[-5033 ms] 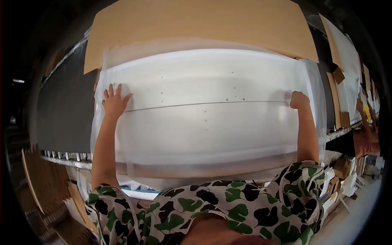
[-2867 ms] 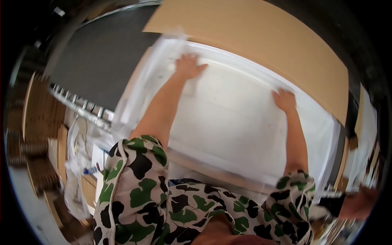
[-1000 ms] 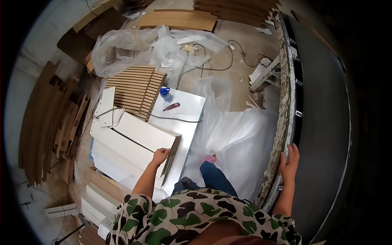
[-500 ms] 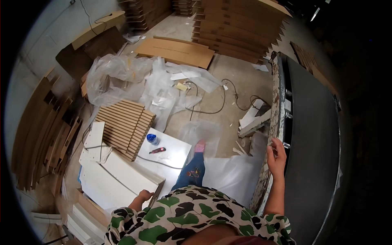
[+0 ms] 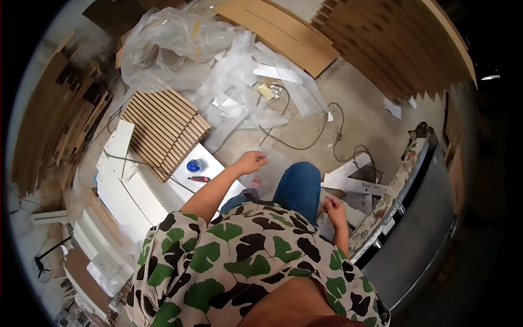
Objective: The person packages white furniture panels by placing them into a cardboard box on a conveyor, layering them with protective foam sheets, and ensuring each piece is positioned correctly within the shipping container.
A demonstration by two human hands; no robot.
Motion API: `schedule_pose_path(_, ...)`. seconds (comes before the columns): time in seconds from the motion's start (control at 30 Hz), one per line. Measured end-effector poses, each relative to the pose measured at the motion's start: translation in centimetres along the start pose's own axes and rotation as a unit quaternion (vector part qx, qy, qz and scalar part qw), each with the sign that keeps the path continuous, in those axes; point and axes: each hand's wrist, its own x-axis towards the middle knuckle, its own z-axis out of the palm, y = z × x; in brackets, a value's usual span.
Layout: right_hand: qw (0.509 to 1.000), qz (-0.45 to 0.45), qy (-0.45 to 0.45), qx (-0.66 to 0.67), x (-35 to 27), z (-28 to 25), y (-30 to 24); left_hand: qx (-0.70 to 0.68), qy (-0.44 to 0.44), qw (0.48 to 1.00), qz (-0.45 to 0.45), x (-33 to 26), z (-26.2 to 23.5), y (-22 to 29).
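I see my left hand (image 5: 251, 162) stretched out in front of me, its grip loose and spread, pinching nothing; it hangs over the concrete floor (image 5: 359, 117), just beside the corner of a white panel (image 5: 210, 177); on this panel stand a small blue cap (image 5: 193, 165) and a red marker (image 5: 198, 179), near to each other. My right hand (image 5: 331, 206) is lower, close to my blue-trousered knee (image 5: 298, 188); its fingers are curled in, but I cannot tell if they pinch something. Just to the right of it is the edge of the dark grey table (image 5: 419, 229). Behind the panel lies a slatted wooden board (image 5: 163, 131); further away I see crumpled clear plastic sheeting (image 5: 180, 43) and a dark cable (image 5: 310, 141) winding on the floor.
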Motion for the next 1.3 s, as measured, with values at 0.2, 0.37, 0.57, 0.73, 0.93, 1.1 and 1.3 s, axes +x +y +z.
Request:
schedule_pose_path(0.2,0.997,0.061,-0.033,0.039,19.3,-2.7,-7.9,-0.004,0.072,0.988,-0.138,5.6,-2.1,-3.6)
schedule_pose_path(0.37,0.983,0.122,-0.109,0.085,44.9,-5.4,-11.5,-0.12,0.314,0.862,-0.38,6.0,-1.0,-9.6)
schedule_pose_path(0.57,0.992,0.073,-0.073,-0.068,68.6,-1.7,-15.2,-0.112,0.176,0.852,-0.48,10.2,4.5,3.1)
schedule_pose_path(0.73,0.988,0.125,-0.051,0.077,81.1,2.4,-17.2,-0.067,0.143,0.871,-0.466,24.8,3.0,11.5)
schedule_pose_path(0.93,0.988,0.14,-0.031,0.052,92.3,9.0,-10.3,0.101,-0.009,0.932,-0.347,30.8,5.4,5.5)
schedule_pose_path(1.1,0.985,0.157,0.056,0.037,101.7,10.8,-4.2,0.148,-0.052,0.911,-0.381,37.9,3.8,3.5)
schedule_pose_path(1.3,0.953,0.194,-0.036,0.23,98.0,16.2,-11.9,-0.077,0.02,0.907,-0.414,37.1,0.3,-0.1)
